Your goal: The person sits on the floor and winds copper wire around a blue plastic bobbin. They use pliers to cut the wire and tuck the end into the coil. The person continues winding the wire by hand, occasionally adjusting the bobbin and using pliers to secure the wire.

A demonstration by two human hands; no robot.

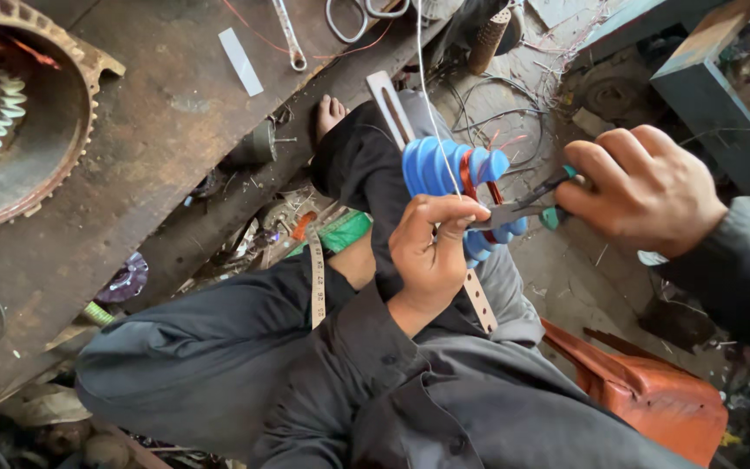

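Observation:
My left hand (431, 252) pinches a thin wire (431, 104) against a blue stepped winding former (444, 169) with copper-red wire on it, fixed to a perforated metal strip (390, 100). My right hand (644, 187) grips green-handled pliers (523, 204); their jaws point left and meet the wire at my left fingertips. A measuring tape (317, 278) lies over my left forearm. I sit cross-legged in dark clothes, one bare foot (330, 113) showing.
A rusty motor housing (19, 113) with white windings sits on a worn wooden bench (167, 130) at left, with scissors (353, 17) and a spanner (290, 39). A teal box (713, 95) stands at right, an orange seat (653, 399) below, loose wires (496, 113) on the floor.

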